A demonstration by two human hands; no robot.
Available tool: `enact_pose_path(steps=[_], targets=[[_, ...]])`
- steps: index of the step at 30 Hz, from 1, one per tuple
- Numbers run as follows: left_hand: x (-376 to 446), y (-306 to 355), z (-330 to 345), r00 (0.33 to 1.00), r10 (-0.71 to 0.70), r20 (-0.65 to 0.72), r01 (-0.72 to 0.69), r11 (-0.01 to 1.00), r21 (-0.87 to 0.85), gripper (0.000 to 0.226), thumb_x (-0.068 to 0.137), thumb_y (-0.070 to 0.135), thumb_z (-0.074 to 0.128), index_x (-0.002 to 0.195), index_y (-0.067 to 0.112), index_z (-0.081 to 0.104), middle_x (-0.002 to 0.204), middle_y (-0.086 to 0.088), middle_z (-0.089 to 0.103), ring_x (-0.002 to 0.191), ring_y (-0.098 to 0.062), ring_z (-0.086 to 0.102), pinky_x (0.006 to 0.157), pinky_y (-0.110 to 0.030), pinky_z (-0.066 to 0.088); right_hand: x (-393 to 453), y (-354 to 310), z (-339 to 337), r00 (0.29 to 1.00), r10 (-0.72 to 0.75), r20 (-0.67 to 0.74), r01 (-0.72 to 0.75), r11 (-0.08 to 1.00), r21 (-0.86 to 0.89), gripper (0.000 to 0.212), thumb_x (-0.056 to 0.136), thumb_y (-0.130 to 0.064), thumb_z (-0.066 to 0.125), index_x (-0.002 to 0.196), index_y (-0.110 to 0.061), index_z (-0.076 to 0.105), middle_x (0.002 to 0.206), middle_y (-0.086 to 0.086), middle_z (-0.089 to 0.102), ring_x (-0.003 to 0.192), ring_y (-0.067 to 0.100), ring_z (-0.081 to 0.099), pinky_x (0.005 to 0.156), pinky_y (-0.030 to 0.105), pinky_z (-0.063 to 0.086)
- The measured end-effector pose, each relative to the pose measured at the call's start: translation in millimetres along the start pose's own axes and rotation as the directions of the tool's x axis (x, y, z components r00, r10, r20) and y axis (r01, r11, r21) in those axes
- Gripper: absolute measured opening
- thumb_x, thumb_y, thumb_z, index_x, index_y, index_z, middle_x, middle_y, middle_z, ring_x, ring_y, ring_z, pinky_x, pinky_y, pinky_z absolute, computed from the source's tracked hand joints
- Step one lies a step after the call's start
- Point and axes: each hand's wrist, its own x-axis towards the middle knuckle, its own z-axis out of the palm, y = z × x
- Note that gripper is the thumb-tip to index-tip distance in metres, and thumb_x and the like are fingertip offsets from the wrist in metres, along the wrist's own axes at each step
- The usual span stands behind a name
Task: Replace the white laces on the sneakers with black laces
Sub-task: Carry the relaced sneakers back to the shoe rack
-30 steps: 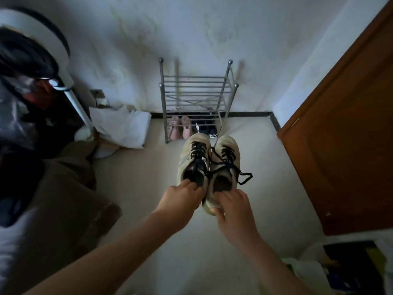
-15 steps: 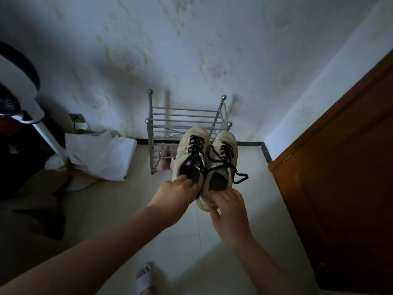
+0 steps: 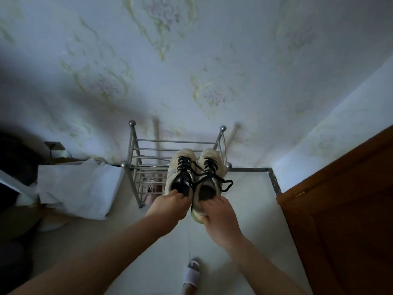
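Two sneakers are held side by side in the air, toes pointing toward the metal shoe rack (image 3: pixel 136 167) against the wall.

Head view, risks:
- Each shoe is gripped only at the heel collar. The left hand (image 3: pixel 171 206) curls over the heel of the left sneaker (image 3: pixel 180 169); the right hand (image 3: pixel 219 218) pinches the heel of the right sneaker (image 3: pixel 210 167), fingertips inside the opening. A slack pinch would likely let a shoe tip forward and drop.
- One loop of black lace (image 3: pixel 226 185) hangs free off the right shoe's outer side. It could snag on a rack post (image 3: pixel 222 129) or rail as the pair goes onto the top tier.
- The toes sit close over the rack's right end; a placement too far right may leave a shoe overhanging.

Head view, appearance:
- Both sneakers are cream or off-white and look worn, with dark linings.
- Black laces run criss-cross through the eyelets of both. No white lace is visible, so the swap appears complete.
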Motion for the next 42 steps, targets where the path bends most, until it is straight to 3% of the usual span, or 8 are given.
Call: enact_pose_path(steps=[4,7,9,18,23,31,37,42], targets=[[66.2,-28.3,-1.8,0.994,-0.102,0.042,0.103,0.994,-0.026,0.038,0.033,0.024,0.090,0.056,0.022,0.060,0.055,0.009,0.053,0.053,-0.009,0.055,0.033,-0.018,0.021,72.0,37.7,20.0,0.994,-0.042,0.103,0.043,0.999,-0.003,0.040,0.040,-0.004,0.076,0.071,-0.024,0.060,0.063,-0.009,0.058,0.063,0.017,0.056,0.072,0.022,0.034],[103.1,-53.6,1.3,0.965,-0.219,0.144,0.231,0.970,-0.080,0.017,0.088,0.016,0.056,0.105,0.013,0.059,0.105,-0.001,0.059,0.106,-0.019,0.052,0.067,-0.030,0.047,119.0,58.8,39.0,0.985,-0.042,0.169,0.043,0.999,-0.004,0.036,0.045,-0.006,0.076,0.071,-0.022,0.059,0.065,-0.007,0.059,0.065,0.020,0.057,0.076,0.024,0.033],[124.2,-74.0,5.4,0.944,-0.250,0.216,0.280,0.952,-0.123,0.023,0.096,0.015,0.042,0.115,0.012,0.053,0.116,-0.002,0.055,0.116,-0.020,0.045,0.078,-0.032,0.046,147.9,63.2,51.0,0.979,-0.061,0.193,0.062,0.998,0.001,0.035,0.044,-0.005,0.077,0.069,-0.020,0.058,0.063,-0.005,0.059,0.064,0.022,0.056,0.074,0.025,0.031],[197.1,-172.2,78.5,0.917,-0.294,0.270,0.345,0.924,-0.165,0.018,0.094,0.022,0.052,0.111,0.017,0.055,0.108,0.001,0.057,0.111,-0.017,0.047,0.075,-0.032,0.048,246.7,78.5,131.8,0.966,-0.052,0.253,0.044,0.998,0.035,0.041,0.040,0.000,0.079,0.072,-0.019,0.061,0.061,-0.005,0.058,0.060,0.020,0.058,0.079,0.026,0.032],[215.8,-193.7,124.1,0.933,-0.291,0.210,0.333,0.921,-0.204,0.043,0.035,0.009,0.092,0.063,0.019,0.061,0.055,0.006,0.052,0.056,-0.015,0.055,0.030,-0.022,0.035,267.0,91.1,174.2,0.953,0.003,0.303,-0.023,0.998,0.062,0.042,0.039,0.004,0.077,0.071,-0.018,0.063,0.060,-0.005,0.058,0.060,0.018,0.058,0.083,0.025,0.033],[237.9,-201.1,169.0,0.929,-0.295,0.222,0.352,0.890,-0.292,0.045,0.028,-0.006,0.084,0.060,0.016,0.062,0.055,0.003,0.052,0.052,-0.017,0.055,0.033,-0.018,0.033,268.2,112.5,223.2,0.889,0.006,0.458,-0.020,0.999,0.026,0.044,0.035,-0.004,0.084,0.072,-0.020,0.066,0.059,-0.006,0.057,0.059,0.016,0.057,0.073,0.022,0.033],[238.0,-197.2,162.4,0.841,-0.323,0.435,0.429,0.888,-0.169,0.050,0.086,-0.003,0.047,0.132,0.019,0.046,0.124,-0.001,0.053,0.117,-0.019,0.047,0.090,-0.027,0.040,278.6,111.7,224.9,0.866,0.045,0.498,-0.064,0.998,0.022,0.040,0.030,-0.007,0.086,0.059,-0.021,0.062,0.054,-0.007,0.057,0.056,0.014,0.058,0.067,0.020,0.047],[246.2,-197.3,162.5,0.812,-0.313,0.492,0.432,0.890,-0.146,0.046,0.089,-0.002,0.041,0.131,0.018,0.045,0.125,-0.002,0.052,0.121,-0.019,0.043,0.092,-0.030,0.040,299.6,112.6,211.6,0.813,0.041,0.581,-0.053,0.999,0.004,0.026,0.074,0.011,0.050,0.089,-0.002,0.067,0.086,0.015,0.068,0.087,0.033,0.061,0.083,0.032,0.041]])
